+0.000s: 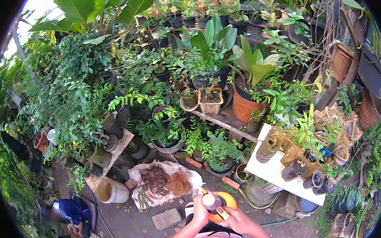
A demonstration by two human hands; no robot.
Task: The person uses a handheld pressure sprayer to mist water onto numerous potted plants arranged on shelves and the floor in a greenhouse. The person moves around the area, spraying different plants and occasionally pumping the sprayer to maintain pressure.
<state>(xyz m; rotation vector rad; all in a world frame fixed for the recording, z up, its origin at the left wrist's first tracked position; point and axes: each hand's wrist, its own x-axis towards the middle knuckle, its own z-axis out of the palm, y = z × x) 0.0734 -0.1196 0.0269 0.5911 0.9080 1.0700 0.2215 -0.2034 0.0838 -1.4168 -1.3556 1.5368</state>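
An orange pump sprayer (228, 200) with a dark top and a pale round knob is held in front of my body. My left hand (200, 212) is closed around the left side of its upper part, beside the knob. On the other side, my right hand (238, 220) grips near a pale and orange handle piece of the same sprayer. My fingers hide part of the top. Just beyond my hands, a white woven sack (138, 184) lies spread on the ground, bearing dark soil (156, 179) and a heap of brown fibrous material (178, 183).
A concrete block (167, 219) lies left of my feet. A pale bucket (111, 190) stands by a plant bench. Potted plants crowd the far side; a white board (264, 169) holds pots at right. A hose (106, 226) crosses the ground. Another person (75, 213) crouches at lower left.
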